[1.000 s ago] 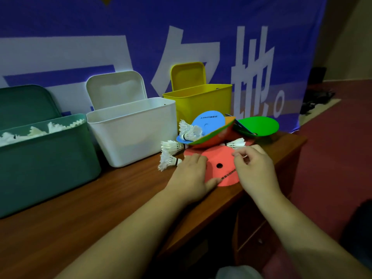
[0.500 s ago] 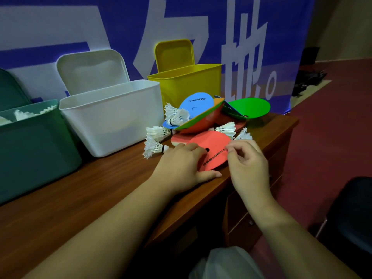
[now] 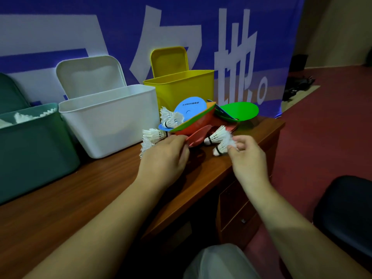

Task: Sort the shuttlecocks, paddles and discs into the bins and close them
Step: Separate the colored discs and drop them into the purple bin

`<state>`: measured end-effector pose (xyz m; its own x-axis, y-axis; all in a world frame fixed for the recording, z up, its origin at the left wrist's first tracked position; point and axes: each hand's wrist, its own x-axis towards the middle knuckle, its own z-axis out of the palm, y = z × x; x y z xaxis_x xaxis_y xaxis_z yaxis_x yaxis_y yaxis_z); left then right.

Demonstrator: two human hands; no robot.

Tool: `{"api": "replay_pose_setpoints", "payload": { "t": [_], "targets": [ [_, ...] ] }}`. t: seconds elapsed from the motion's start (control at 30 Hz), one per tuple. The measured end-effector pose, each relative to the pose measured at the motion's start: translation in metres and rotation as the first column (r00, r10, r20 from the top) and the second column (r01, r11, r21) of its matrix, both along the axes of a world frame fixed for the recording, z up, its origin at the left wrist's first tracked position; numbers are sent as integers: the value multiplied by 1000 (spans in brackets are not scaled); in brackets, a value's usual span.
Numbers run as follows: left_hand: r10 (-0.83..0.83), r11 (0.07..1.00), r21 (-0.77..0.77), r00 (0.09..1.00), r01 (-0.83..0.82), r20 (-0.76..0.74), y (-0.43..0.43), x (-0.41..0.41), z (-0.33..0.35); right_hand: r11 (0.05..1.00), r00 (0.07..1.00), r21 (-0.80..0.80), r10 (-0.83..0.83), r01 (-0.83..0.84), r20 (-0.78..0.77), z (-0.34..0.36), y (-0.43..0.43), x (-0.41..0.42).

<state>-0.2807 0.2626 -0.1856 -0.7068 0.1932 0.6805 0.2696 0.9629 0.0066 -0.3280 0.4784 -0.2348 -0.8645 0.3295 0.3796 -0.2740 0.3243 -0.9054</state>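
We see three bins in a row on the table [image 3: 80, 198], before a banner [image 3: 120, 33]: left bin [image 3: 36, 154], middle bin [image 3: 112, 125], and right bin [image 3: 181, 87] farthest. Shuttlecocks [image 3: 22, 117] lie in the left bin. Near and right of the right bin sits a pile of discs [image 3: 193, 119], with loose shuttlecocks [image 3: 154, 134] on and beside it. Our left hand [image 3: 163, 160] is at the near edge of the lowest disc [image 3: 198, 135], and our right hand [image 3: 249, 160] is at the nearest shuttlecock [image 3: 223, 146].
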Motion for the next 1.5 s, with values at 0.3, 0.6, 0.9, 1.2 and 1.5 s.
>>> {"api": "replay_pose_setpoints", "payload": {
  "t": [0.3,0.6,0.9,1.2,1.5],
  "targets": [
    [81,992,106,993,-71,-91,-41,38,35,970,960,0,241,-243,-144,30,-48,29],
    [128,959,261,989,-106,-68,-149,109,44,864,844,31,498,-502,-198,62,-164,59],
    [300,816,543,948,-199,-103,-240,184,36,765,743,36,635,-643,-212,54,-257,90],
    [482,761,585,849,-283,-217,-307,223,57,723,669,169,686,-670,-285,95,-334,94],
    [601,502,834,786,-231,-144,-333,222,5,725,621,168,667,-668,-412,145,-428,87]
  ]
}}
